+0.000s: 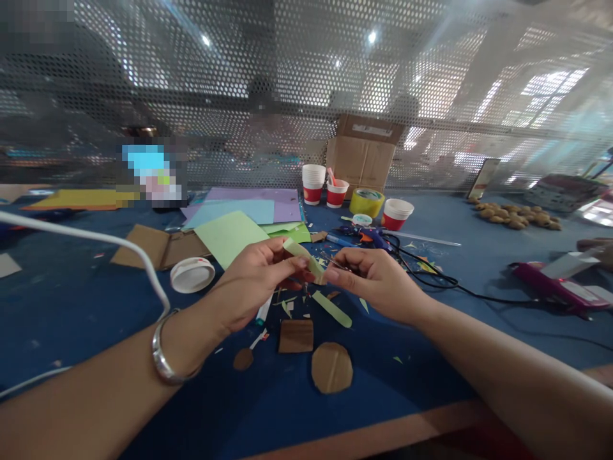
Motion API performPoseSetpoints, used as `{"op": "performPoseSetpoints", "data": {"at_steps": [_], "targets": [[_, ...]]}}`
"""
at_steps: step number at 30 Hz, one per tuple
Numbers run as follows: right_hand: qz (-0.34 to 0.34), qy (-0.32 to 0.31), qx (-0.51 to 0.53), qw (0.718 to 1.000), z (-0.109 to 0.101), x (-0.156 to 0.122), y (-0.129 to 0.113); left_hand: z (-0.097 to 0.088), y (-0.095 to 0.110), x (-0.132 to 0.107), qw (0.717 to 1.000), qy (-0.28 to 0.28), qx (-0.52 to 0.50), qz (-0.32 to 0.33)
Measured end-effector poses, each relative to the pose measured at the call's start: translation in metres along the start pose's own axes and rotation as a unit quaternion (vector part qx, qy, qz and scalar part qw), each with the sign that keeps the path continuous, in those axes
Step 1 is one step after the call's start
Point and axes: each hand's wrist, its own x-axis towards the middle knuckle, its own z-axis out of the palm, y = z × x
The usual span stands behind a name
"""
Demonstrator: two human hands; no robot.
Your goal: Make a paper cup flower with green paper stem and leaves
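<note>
My left hand (268, 271) pinches a narrow strip of light green paper (299, 250) between thumb and fingers. Close by on the right, my right hand (366, 281) is closed around small metal scissors (330, 258), mostly hidden by the fingers, near the strip's lower end. Another green paper strip (332, 310) with a rounded end lies on the table below. Nearer to me are a brown cardboard square (295, 337), a larger cardboard disc (332, 368) and a small cardboard disc (243, 359) beside a white stick-like piece.
Coloured paper sheets (230, 233), cardboard (143, 246) and a white lid (192, 275) lie left. Paper cups (313, 184), yellow tape (366, 202) and a blue glue gun (376, 237) with a black cable stand behind. A purple device (555, 287) is right; a white cable (119, 241) crosses left.
</note>
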Motion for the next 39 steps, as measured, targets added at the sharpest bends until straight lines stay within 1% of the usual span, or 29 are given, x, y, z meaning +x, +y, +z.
{"op": "performPoseSetpoints", "data": {"at_steps": [5,9,12,17,28,39], "targets": [[-0.016,0.007,0.024,1.000,-0.0022,-0.0015,-0.0035,-0.0023,0.0023,0.0013,0.999,0.037,-0.020,0.017],[-0.026,0.025,-0.011,0.999,-0.0021,-0.0010,-0.0013,-0.0003,0.0030,-0.0002,0.996,0.061,-0.067,-0.009],[-0.028,0.034,-0.032,0.999,-0.0017,-0.0004,0.0006,0.0019,0.0034,-0.0017,0.994,0.055,-0.089,-0.021],[-0.015,0.036,-0.051,0.998,-0.0020,-0.0009,0.0007,0.0038,0.0037,-0.0033,0.993,0.053,-0.103,-0.018],[-0.021,0.041,-0.074,0.996,-0.0023,-0.0028,-0.0019,0.0061,0.0029,-0.0063,0.992,0.012,-0.125,-0.017],[-0.029,0.040,-0.080,0.996,-0.0024,-0.0043,-0.0031,0.0068,0.0031,-0.0085,0.992,0.007,-0.129,-0.014]]}}
